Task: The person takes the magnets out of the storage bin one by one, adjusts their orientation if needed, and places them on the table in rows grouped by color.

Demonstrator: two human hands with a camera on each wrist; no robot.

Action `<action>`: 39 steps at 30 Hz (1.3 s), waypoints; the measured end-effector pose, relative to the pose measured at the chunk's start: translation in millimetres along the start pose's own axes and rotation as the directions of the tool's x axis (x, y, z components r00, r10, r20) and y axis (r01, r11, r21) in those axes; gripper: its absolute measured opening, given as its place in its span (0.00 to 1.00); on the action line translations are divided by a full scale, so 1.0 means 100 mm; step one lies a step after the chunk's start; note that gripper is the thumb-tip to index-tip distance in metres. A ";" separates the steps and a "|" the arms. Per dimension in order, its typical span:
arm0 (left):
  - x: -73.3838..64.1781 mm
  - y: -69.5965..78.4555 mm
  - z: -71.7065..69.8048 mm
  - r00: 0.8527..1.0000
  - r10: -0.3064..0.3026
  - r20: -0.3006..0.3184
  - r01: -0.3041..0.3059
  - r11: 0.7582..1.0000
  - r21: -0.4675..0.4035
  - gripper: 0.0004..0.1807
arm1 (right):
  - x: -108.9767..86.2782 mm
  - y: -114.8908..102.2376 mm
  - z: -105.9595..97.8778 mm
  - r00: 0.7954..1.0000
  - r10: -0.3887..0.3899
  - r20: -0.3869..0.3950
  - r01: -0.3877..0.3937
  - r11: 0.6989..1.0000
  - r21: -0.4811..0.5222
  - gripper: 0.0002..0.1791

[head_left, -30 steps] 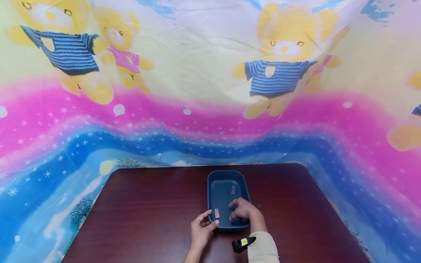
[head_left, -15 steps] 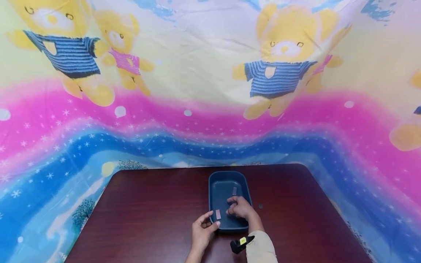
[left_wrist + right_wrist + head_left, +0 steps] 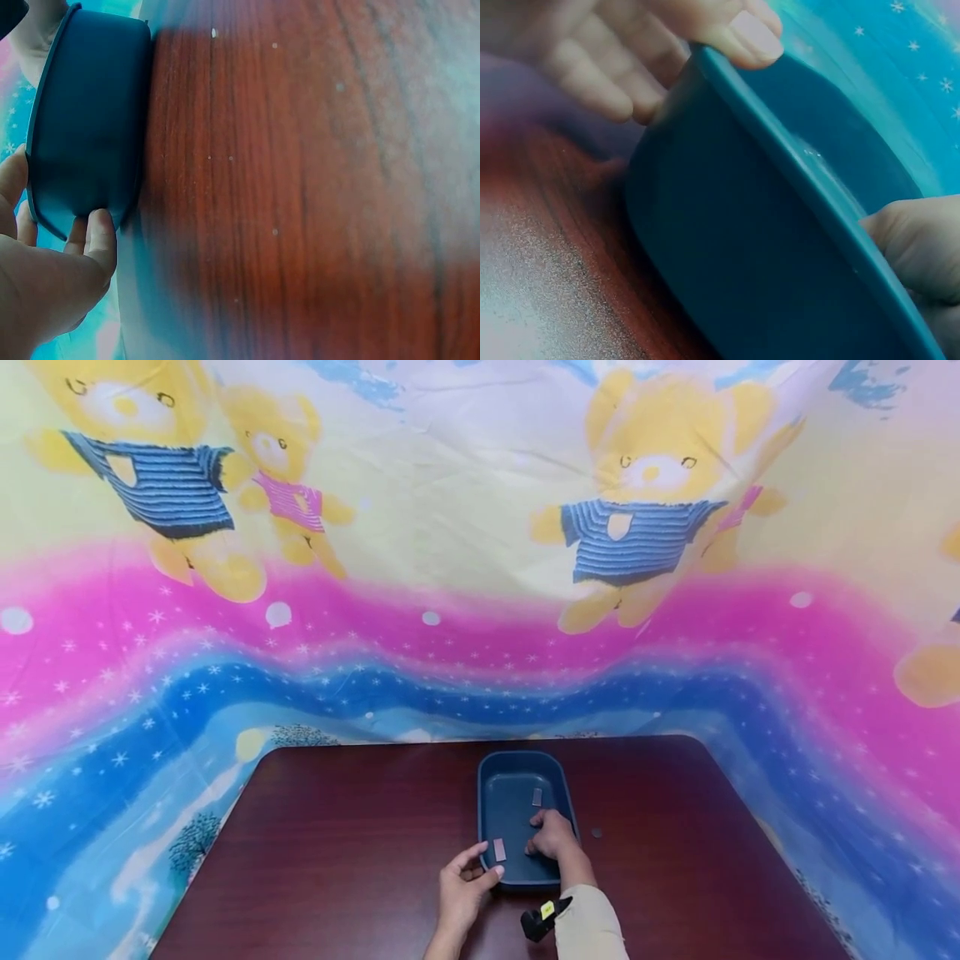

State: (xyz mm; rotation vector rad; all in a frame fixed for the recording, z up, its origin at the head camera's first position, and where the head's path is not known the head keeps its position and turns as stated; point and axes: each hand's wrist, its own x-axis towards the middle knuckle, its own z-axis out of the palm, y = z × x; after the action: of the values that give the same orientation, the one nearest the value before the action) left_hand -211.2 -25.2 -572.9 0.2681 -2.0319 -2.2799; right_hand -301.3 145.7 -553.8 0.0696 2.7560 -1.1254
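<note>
A deep dark-blue rectangular container [image 3: 510, 868] with rounded corners stands on the table. Its near left corner is held by my left hand [image 3: 461, 890], thumb on the near wall and fingers along the left side; the left wrist view shows this hand [image 3: 52, 285] at the outer wall [image 3: 94, 112]. My right hand [image 3: 557, 839] reaches in over the right side with bent fingers low inside. Whether anything lies between those fingertips is hidden. A pinkish rectangular piece [image 3: 499, 849] lies inside near the left hand, and a greyer small rectangle [image 3: 537, 797] lies farther back.
The brown wooden table [image 3: 360, 835] extends on both sides. A small round grey disc [image 3: 597, 832] lies right of the container. A black wrist device [image 3: 537, 923] sits by the right sleeve [image 3: 591, 927]. Behind hangs a cloth [image 3: 450, 677] printed with bears.
The right hand's fingers shift left, then back right, and are drawn in more. The left hand stays at the container's corner. The whole head view shifts slightly.
</note>
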 end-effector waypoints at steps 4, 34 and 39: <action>-0.01 0.01 0.00 1.000 0.006 0.002 -0.006 1.000 -0.006 0.27 | 0.03 0.00 0.01 1.000 0.009 -0.024 -0.010 0.999 -0.040 0.20; 0.00 -0.04 -0.01 0.999 0.031 0.021 -0.031 0.999 -0.015 0.27 | 0.04 0.07 0.07 0.993 -0.098 -0.071 0.095 0.995 -0.042 0.18; 0.00 -0.03 0.00 1.000 -0.006 0.016 0.006 1.000 -0.010 0.27 | 0.05 0.09 0.07 0.991 -0.118 -0.058 0.115 0.992 -0.051 0.13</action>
State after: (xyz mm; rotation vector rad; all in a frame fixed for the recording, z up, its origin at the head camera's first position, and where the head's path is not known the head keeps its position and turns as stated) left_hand -211.4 -24.7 -576.1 0.2562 -2.0294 -2.3021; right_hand -304.5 147.5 -565.7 -0.0657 2.8726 -1.1015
